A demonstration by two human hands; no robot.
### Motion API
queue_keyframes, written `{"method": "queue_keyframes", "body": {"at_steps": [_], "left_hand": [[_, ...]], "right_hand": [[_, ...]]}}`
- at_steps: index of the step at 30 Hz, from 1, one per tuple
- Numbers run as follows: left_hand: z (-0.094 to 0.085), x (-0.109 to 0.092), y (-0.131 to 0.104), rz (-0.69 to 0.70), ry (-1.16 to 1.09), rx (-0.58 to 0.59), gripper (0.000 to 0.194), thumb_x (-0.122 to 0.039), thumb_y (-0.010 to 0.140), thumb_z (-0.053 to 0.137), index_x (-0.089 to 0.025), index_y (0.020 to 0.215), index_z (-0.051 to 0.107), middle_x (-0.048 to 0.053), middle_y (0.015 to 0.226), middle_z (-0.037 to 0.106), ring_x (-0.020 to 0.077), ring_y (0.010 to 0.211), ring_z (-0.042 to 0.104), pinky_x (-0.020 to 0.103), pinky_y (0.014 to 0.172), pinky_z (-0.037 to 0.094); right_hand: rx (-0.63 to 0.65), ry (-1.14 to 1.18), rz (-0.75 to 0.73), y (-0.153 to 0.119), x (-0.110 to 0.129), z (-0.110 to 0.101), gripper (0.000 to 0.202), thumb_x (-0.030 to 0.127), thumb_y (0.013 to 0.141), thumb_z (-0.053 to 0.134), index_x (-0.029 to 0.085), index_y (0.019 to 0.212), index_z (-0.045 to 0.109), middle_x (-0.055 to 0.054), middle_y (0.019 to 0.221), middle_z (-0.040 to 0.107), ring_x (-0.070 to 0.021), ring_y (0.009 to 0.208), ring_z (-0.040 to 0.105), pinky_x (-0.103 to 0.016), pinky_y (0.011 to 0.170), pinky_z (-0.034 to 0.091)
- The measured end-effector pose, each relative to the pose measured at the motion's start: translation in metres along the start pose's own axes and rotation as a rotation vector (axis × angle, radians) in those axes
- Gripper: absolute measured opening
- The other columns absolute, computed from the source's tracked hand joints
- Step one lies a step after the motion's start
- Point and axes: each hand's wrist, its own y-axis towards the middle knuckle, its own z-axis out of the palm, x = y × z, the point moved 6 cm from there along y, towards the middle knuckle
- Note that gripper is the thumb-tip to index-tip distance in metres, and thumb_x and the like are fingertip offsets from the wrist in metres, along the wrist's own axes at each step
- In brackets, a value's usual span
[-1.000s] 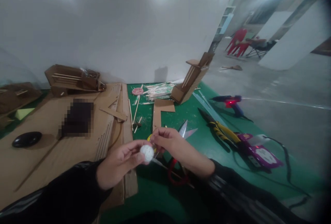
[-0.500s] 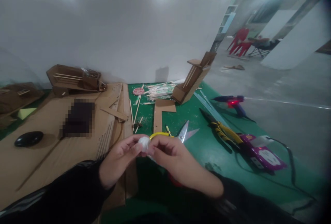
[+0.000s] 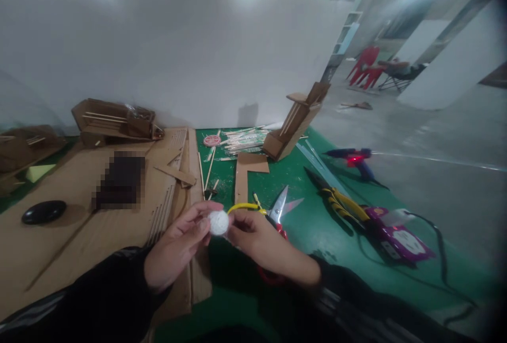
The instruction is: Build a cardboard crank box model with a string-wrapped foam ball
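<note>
A small round white ball, with a surface like wound string, is held up at the front middle. My left hand grips it from the left between thumb and fingers. From the right, my right hand pinches at the ball's edge with curled fingers; whether a loose strand is between them is hidden. Just beyond the right hand lies a pair of scissors with red handles, blades apart. A yellow curved strip or tube shows right behind my right fingers.
Long-nose pliers, a purple power strip and a lit glue gun lie to the right. Behind are thin sticks, a cardboard piece and a cardboard structure. A black mouse rests on cardboard at left.
The white ball has been turned, so more of its round face shows. My right hand has shifted slightly left and down, uncovering more of the red scissor handles.
</note>
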Motion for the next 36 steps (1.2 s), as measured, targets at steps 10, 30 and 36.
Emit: {"method": "queue_keyframes", "body": {"at_steps": [10, 30, 36], "left_hand": [[0.009, 0.004, -0.002, -0.067, 0.014, 0.06, 0.026, -0.035, 0.084, 0.069, -0.022, 0.106, 0.072, 0.003, 0.091, 0.067, 0.014, 0.079, 0.064, 0.027, 0.081, 0.051], [0.003, 0.016, 0.003, -0.061, 0.285, 0.06, 0.043, -0.039, 0.076, 0.076, -0.018, 0.108, 0.057, 0.003, 0.093, 0.061, 0.0146, 0.08, 0.061, 0.029, 0.076, 0.052], [0.004, 0.021, 0.005, -0.101, 0.33, 0.11, 0.043, -0.038, 0.079, 0.074, -0.015, 0.113, 0.061, 0.007, 0.097, 0.068, 0.0169, 0.087, 0.061, 0.029, 0.082, 0.048]], "right_hand": [[-0.042, 0.018, 0.056, 0.006, -0.008, -0.013, 0.019, 0.035, 0.082, 0.062, 0.017, 0.077, 0.059, 0.007, 0.055, 0.047, -0.0078, 0.048, 0.037, -0.021, 0.048, 0.028], [-0.09, 0.214, 0.135, 0.011, -0.002, -0.018, 0.031, 0.04, 0.075, 0.068, 0.016, 0.062, 0.056, 0.006, 0.052, 0.05, -0.006, 0.043, 0.043, -0.02, 0.043, 0.028], [-0.073, 0.249, 0.079, 0.006, 0.014, -0.017, 0.028, 0.04, 0.076, 0.068, 0.015, 0.067, 0.062, 0.006, 0.051, 0.049, -0.0056, 0.044, 0.038, -0.021, 0.044, 0.026]]}}
